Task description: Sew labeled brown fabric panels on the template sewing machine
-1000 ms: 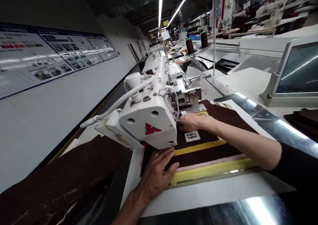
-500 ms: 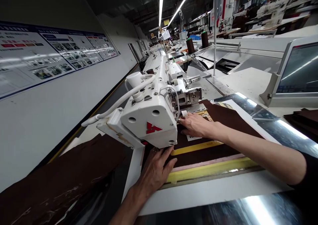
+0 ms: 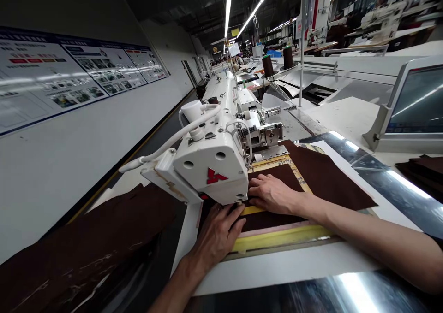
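A white sewing machine head with a red logo stands over a flat template holding dark brown fabric. My left hand lies on the fabric just below the machine head, fingers spread, its fingertips partly under the head's edge. My right hand rests on the fabric to the right of the head, fingers slightly bent and apart, holding nothing that shows. It covers part of a yellow strip. A tan marked strip frames the fabric above that hand.
Brown fabric pieces hang at the left. A monitor stands at the right, with a dark fabric stack below it. Two thread cones stand behind the machine. A shiny metal plate lies around the template.
My right hand has moved down toward me, away from the presser area, uncovering the tan marked strip. The white label near it is no longer visible. My left hand stays nearly in place.
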A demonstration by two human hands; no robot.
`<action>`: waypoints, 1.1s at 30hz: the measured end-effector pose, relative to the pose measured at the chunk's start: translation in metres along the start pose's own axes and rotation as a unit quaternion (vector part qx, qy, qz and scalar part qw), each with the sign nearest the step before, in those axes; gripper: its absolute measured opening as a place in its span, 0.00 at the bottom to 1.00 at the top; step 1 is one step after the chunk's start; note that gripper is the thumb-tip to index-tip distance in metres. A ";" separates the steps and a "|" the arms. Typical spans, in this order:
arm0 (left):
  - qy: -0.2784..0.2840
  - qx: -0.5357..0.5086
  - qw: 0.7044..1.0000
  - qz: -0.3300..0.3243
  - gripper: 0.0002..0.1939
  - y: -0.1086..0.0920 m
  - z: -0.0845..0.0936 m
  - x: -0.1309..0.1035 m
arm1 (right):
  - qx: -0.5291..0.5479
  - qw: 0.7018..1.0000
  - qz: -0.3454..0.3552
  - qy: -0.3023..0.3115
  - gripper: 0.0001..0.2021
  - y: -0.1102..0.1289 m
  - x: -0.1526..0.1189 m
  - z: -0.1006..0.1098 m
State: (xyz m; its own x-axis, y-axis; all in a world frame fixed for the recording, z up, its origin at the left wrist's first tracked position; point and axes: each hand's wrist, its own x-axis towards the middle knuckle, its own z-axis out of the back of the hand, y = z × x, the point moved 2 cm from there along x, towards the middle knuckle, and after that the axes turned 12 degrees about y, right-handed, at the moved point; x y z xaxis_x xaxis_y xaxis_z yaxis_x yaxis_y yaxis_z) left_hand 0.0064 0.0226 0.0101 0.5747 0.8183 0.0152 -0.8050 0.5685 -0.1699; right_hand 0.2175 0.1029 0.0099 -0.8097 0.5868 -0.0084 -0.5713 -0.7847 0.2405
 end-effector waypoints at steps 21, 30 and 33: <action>0.009 -0.033 0.999 0.013 0.16 0.003 0.001 0.005 | 0.040 0.999 0.010 0.009 0.13 -0.014 -0.001 0.003; -0.008 -0.081 0.995 0.054 0.16 0.026 0.010 -0.003 | 0.038 0.999 0.028 0.011 0.12 -0.014 0.003 -0.001; -0.007 -0.086 0.994 0.064 0.14 0.032 0.010 0.010 | 0.039 0.999 0.027 0.009 0.12 -0.013 0.003 0.000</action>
State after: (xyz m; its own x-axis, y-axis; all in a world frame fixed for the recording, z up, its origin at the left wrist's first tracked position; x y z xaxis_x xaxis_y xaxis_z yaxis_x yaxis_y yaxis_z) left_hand -0.0150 0.0496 0.0152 0.4661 0.8847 -0.0039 -0.8333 0.4375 -0.3380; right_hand 0.2226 0.1150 0.0066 -0.8423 0.5389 -0.0109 -0.5142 -0.7973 0.3160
